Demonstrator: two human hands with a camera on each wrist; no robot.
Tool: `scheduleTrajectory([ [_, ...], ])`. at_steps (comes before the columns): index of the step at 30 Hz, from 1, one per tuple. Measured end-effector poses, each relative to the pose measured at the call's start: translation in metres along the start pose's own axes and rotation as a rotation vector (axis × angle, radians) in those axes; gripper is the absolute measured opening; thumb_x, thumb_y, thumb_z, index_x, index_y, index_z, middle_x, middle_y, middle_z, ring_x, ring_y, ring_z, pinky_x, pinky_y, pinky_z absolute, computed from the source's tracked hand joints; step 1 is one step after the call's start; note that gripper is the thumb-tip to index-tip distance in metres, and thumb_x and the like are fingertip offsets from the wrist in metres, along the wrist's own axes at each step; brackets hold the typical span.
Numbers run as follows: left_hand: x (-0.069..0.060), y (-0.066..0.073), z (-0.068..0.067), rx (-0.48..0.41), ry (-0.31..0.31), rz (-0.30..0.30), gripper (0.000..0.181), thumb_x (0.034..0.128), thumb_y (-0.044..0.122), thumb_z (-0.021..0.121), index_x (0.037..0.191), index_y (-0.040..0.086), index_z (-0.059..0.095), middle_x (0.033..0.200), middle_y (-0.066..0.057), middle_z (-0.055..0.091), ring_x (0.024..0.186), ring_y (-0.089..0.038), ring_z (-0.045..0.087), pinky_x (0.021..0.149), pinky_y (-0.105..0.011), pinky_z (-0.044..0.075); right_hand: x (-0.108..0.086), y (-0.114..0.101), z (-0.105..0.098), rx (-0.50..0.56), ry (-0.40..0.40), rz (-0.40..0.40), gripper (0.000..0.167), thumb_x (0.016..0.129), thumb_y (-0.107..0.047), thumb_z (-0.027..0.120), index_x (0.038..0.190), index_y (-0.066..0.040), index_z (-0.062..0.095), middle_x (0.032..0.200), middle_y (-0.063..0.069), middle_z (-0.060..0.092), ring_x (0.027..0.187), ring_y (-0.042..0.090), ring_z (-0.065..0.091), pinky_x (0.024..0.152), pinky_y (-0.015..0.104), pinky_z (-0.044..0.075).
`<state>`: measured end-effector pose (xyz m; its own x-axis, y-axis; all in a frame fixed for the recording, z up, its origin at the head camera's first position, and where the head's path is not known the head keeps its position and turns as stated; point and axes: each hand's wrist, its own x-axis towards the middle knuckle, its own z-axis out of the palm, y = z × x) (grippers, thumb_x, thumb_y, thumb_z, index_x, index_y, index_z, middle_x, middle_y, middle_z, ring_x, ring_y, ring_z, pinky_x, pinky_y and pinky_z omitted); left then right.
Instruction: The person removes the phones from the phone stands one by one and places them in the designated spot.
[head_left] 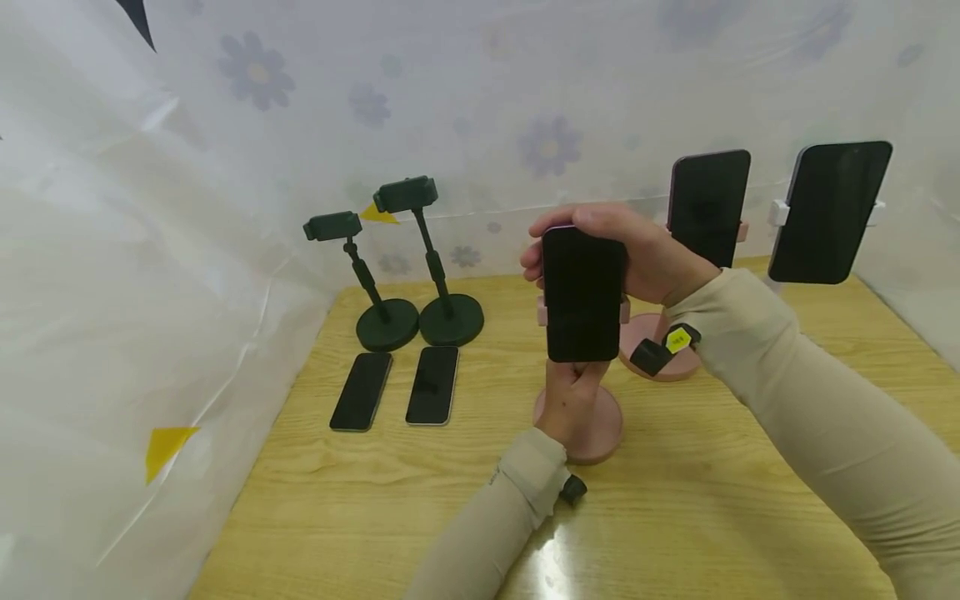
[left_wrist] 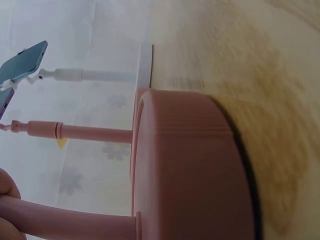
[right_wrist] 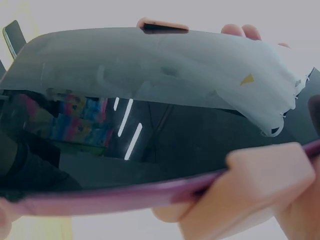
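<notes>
A black-screened phone (head_left: 583, 296) stands upright in the clamp (head_left: 625, 311) of a pink stand (head_left: 600, 429). My right hand (head_left: 637, 246) grips the phone's upper end, its fingers passing behind the top edge. Below the phone, my left hand (head_left: 572, 404) holds the stand's pole above the round base. The left wrist view shows fingers (left_wrist: 7, 187) around the pole (left_wrist: 75, 221), with the base (left_wrist: 195, 165) on the table. Close up in the right wrist view, the glossy screen (right_wrist: 175, 135) has a purple-pink edge and clamp parts on both long sides.
Two dark green stands (head_left: 387, 323) (head_left: 452, 319) stand at the back left, with two phones (head_left: 361, 392) (head_left: 432, 386) lying before them. At the right, a pink stand (head_left: 660, 367) and a white one (head_left: 780, 214) hold upright phones (head_left: 708, 204) (head_left: 831, 212). Sheeting (head_left: 465, 108) hangs behind.
</notes>
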<state>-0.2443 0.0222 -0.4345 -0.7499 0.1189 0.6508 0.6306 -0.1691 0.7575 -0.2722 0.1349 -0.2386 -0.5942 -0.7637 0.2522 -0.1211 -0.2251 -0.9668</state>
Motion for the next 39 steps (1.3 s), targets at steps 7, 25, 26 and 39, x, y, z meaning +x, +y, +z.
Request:
scheduleTrajectory([
  [7,0.002,0.017,0.001,-0.007,0.007,-0.021,0.046,0.0941,-0.007,0.057,0.060,0.006,0.029,0.054,-0.001,0.026,0.050,-0.013,0.026,0.055,-0.019,0.027,0.000,0.003,-0.001,0.018,-0.026,-0.018,0.037,0.105,-0.030,0.038,0.133,-0.011,0.053,0.120,0.006,0.068,0.110,0.027,0.065,0.099,0.045,0.052],
  [25,0.002,0.028,0.001,-0.035,0.020,-0.006,0.045,0.0940,-0.008,0.056,0.060,0.006,0.031,0.051,-0.002,0.027,0.048,-0.015,0.027,0.053,-0.018,0.027,0.005,-0.001,0.007,0.071,-0.002,-0.002,0.034,0.108,-0.029,0.033,0.119,-0.010,0.058,0.102,0.005,0.068,0.095,0.020,0.067,0.090,0.042,0.056],
  [26,0.002,0.028,0.001,-0.033,0.021,-0.004,0.045,0.0943,-0.007,0.056,0.060,0.007,0.031,0.051,-0.002,0.027,0.048,-0.015,0.027,0.053,-0.018,0.027,0.005,-0.002,0.007,0.068,0.009,0.004,0.034,0.109,-0.029,0.032,0.118,-0.010,0.059,0.101,0.004,0.068,0.094,0.020,0.067,0.090,0.042,0.057],
  [39,0.000,0.029,0.002,-0.023,0.034,-0.017,0.045,0.0954,-0.005,0.057,0.060,0.007,0.031,0.052,-0.003,0.027,0.049,-0.014,0.026,0.054,-0.019,0.027,0.009,-0.007,0.016,0.022,0.132,0.058,0.039,0.108,-0.036,0.034,0.107,-0.011,0.064,0.093,0.005,0.069,0.086,0.021,0.068,0.086,0.039,0.058],
])
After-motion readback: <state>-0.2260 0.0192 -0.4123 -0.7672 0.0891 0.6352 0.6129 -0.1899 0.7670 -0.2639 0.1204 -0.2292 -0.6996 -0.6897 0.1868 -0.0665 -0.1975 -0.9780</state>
